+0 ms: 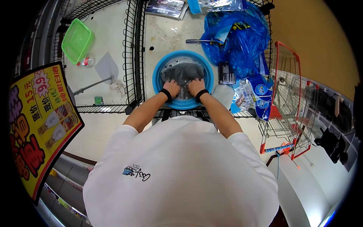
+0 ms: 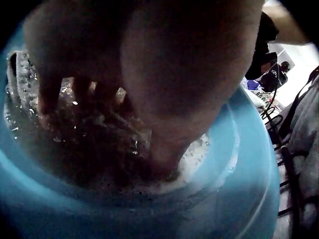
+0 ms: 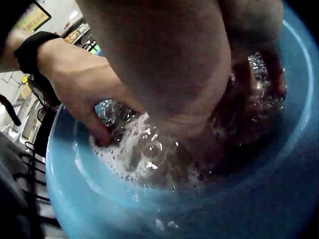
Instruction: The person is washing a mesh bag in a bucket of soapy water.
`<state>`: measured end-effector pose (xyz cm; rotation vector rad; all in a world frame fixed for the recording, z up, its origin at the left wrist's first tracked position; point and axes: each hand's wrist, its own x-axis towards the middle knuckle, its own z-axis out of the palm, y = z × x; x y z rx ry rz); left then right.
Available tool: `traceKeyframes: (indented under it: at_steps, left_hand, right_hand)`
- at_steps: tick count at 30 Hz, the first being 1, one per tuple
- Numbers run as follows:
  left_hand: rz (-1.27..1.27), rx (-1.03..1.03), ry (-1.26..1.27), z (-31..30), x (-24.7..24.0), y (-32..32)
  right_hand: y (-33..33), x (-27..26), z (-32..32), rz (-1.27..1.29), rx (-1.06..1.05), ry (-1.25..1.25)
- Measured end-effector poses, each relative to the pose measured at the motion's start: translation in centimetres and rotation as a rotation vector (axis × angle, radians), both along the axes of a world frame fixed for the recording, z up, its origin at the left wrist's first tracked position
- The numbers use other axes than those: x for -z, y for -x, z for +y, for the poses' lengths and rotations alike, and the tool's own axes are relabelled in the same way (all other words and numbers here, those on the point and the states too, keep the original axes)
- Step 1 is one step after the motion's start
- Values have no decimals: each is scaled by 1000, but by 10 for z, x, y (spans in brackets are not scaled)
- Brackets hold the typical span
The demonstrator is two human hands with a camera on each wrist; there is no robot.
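A dark cloth (image 1: 184, 72) lies in sudsy water inside a round blue basin (image 1: 208, 75). At the basin's near side, my left hand (image 1: 172, 87) and right hand (image 1: 196, 87) grip the cloth, a short gap apart. In the left wrist view the left hand (image 2: 139, 74) reaches down over the basin (image 2: 249, 164), its fingers slightly spread and its fingertips under water. The right wrist view shows the right hand (image 3: 184, 64) dipping in, its fingertips hidden, with the left hand's bent thumb and fingers beside it. White foam (image 3: 129, 159) gathers near the thumbs.
To the right are a blue plastic bag (image 1: 242, 41), a black box (image 1: 227, 73) and a blue-white packet (image 1: 251, 96). A screwdriver (image 1: 193, 41) lies behind the basin. Wire dividers (image 1: 134, 53) and a green tray (image 1: 76, 41) stand left; a shopping cart (image 1: 283, 98) stands right.
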<state>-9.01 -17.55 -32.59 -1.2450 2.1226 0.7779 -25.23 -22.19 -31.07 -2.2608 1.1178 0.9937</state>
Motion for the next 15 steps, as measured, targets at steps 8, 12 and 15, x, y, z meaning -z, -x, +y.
traceKeyframes:
  at_steps: [8, 12, 15]
  left_hand:
    - [-60, 24, -128, -2, -5, -1]
    - [-18, 56, -205, -13, -28, -2]
    - [16, 28, -172, -12, -31, -6]
  right_hand:
    - [5, 1, 4, 3, -69, -120]
    - [13, -18, 0, -34, -112, -132]
    - [16, -32, -1, -102, -114, -129]
